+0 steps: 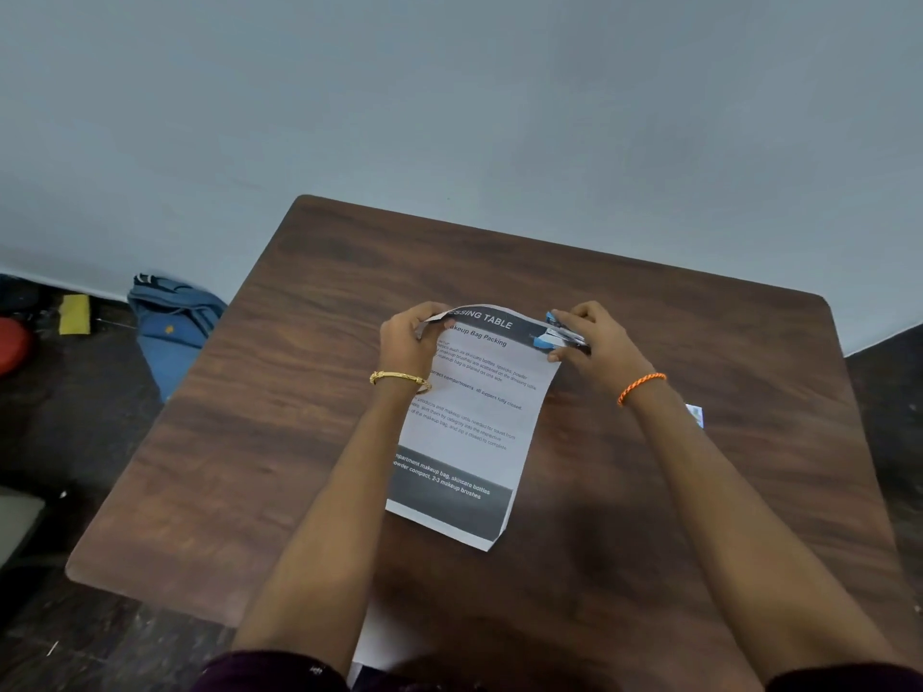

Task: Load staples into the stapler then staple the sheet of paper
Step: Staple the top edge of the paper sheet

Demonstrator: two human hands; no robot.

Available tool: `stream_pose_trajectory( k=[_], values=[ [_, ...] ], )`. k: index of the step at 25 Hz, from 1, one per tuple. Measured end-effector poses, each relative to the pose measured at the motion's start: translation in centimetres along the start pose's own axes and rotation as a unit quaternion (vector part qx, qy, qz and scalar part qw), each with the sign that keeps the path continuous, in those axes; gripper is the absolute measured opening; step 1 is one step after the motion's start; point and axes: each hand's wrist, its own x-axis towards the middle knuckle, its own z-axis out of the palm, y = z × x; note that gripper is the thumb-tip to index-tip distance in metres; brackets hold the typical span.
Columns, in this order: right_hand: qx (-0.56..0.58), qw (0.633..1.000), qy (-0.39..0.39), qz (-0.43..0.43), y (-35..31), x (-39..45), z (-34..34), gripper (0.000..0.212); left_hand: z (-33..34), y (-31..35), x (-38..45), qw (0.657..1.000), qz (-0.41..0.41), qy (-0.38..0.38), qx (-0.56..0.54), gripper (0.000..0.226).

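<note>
Head view: right hand grips stapler on paper.

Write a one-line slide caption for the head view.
Right hand sets a blue stapler on the printed sheet's top corner while the left hand holds the other corner.

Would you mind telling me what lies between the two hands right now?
In the head view, the paper's curled top edge spans between the left hand and the right hand, which holds the stapler.
</note>
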Motion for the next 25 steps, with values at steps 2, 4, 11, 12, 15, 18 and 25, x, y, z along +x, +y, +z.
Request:
stream_pose_trajectory(
  k=[2, 4, 11, 12, 15, 18, 25],
  values=[
    [-0.038, 0.999, -0.029, -0.006, 0.1, 0.2, -0.8, 0.056, 0.0, 0.3, -0.5, 1.000, 0.017, 0.004, -0.004, 0.015],
    [-0.077, 0.995, -0.063, -0.010, 0.1, 0.6, -1.5, 0.051, 0.0, 0.4, -0.8, 0.999, 0.032, 0.008, -0.011, 0.015],
    [0.105, 0.988, -0.034, 0.104, 0.5, 0.1, -0.8, 0.028, 0.5, 0.1, -1.7, 0.999, 0.027, 0.012, -0.011, 0.015],
    [0.166, 0.977, -0.029, 0.132, 0.5, -0.1, -0.4, 0.022, 0.5, 0.1, -1.8, 0.999, 0.027, 0.013, -0.011, 0.015],
    [0.241, 0.953, -0.035, 0.179, 0.6, -0.3, -0.1, 0.016, 0.3, 0.4, -1.6, 0.999, 0.029, 0.011, -0.012, 0.014],
    [0.282, 0.937, -0.032, 0.205, 0.7, -0.3, -0.7, 0.020, 0.3, 0.6, -1.3, 0.999, 0.033, 0.006, -0.003, 0.014],
    [0.353, 0.898, -0.034, 0.260, 1.0, -0.1, -0.3, 0.037, 0.8, 0.6, -0.7, 0.999, 0.032, -0.011, 0.025, 0.016]
  ],
)
